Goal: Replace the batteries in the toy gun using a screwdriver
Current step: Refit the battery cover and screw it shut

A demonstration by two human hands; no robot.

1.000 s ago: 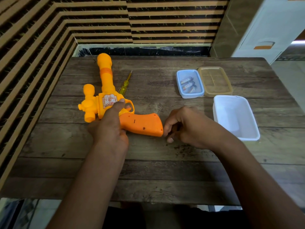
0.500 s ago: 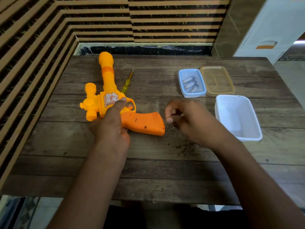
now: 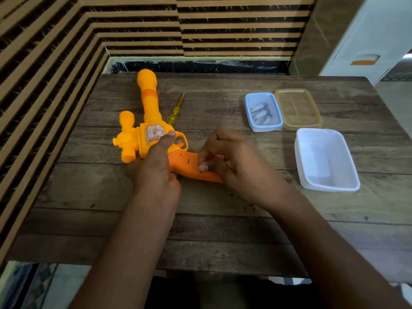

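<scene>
Left grip (image 3: pixel 156 168) clasps the toy gun (image 3: pixel 149 108) at its trigger; right grip (image 3: pixel 236 162) pinches its orange handle (image 3: pixel 185 162).

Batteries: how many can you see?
3 batteries, all in the blue tray: one at its far end, one mid-tray, one at its near end. Any inside the toy gun would be hidden.

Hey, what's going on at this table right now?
A person is working on a yellow and orange toy gun lying on a wooden table. The left hand grips its body by the trigger, and the right hand curls its fingers round the orange grip. The screwdriver lies untouched behind the gun. Batteries sit in a small blue tub, next to an amber container and an empty white tub.
</scene>
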